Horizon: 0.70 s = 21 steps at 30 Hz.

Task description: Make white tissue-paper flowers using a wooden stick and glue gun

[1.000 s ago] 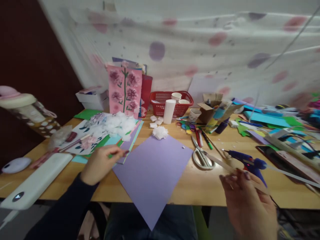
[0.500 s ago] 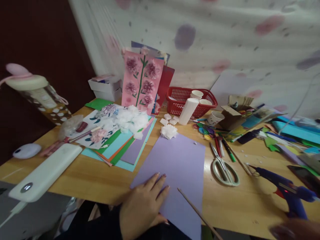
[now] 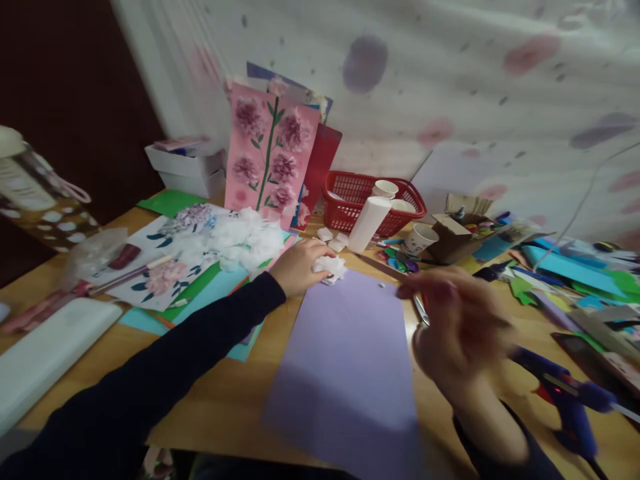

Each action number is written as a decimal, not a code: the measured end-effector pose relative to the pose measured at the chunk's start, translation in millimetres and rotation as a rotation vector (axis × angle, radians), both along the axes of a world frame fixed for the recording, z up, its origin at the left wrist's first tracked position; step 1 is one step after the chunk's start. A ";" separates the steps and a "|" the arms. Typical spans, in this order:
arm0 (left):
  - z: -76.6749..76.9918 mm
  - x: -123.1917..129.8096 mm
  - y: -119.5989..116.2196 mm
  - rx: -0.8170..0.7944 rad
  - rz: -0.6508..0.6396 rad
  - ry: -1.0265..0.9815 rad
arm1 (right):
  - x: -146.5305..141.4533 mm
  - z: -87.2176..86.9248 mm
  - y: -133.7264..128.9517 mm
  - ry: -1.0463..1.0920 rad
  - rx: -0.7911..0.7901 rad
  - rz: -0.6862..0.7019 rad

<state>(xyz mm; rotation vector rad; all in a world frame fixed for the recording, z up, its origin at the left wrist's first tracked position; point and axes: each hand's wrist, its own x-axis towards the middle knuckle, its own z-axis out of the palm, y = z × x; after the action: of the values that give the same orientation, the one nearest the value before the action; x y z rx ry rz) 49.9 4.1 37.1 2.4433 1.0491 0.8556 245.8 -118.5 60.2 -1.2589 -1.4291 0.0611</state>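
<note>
A craft corner is seen here, and whether in a home or a studio cannot be told: the wooden table [image 3: 220, 400] is strewn with coloured paper [image 3: 565, 270], a white flower [image 3: 332, 269], scissors [image 3: 421, 311] and a glue gun [image 3: 575, 403]; behind, a flower picture [image 3: 271, 150] is propped, a spotted sheet [image 3: 450, 73] hung!

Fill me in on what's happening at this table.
The person's left hand has finger and thumb on a ruffled white flower by the far edge of a purple sheet. The right hand, blurred, is raised and appears to hold a thin brown stick. A dark blue glue gun lies to the right of the sheet.
</note>
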 end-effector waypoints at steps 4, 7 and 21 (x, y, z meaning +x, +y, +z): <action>-20.5 16.1 28.4 -0.068 -0.096 -0.008 | 1.3 -32.6 52.3 0.020 0.019 0.047; -27.4 17.8 31.6 -0.145 -0.079 -0.064 | 5.0 -55.8 62.5 -0.069 -0.084 0.080; -30.9 18.5 36.7 -0.254 0.004 -0.200 | 2.4 -63.7 67.4 0.255 -0.170 0.053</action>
<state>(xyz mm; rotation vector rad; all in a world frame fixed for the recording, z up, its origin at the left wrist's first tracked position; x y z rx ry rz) 68.4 40.7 6.1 2.1006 1.0212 0.8876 248.2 -51.1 -3.5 -1.3000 -1.2549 0.3729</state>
